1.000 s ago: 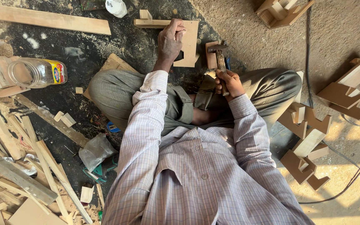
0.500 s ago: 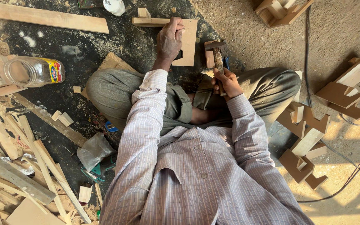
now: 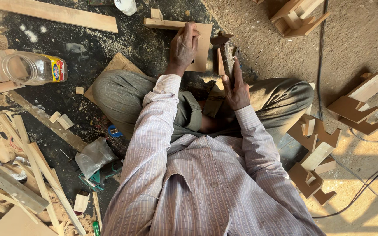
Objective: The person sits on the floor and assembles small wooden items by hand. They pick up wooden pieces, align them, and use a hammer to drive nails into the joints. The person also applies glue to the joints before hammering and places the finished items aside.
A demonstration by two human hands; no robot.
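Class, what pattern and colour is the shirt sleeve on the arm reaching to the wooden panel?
A fine check of pale lilac and white on the left sleeve, seen in the head view.
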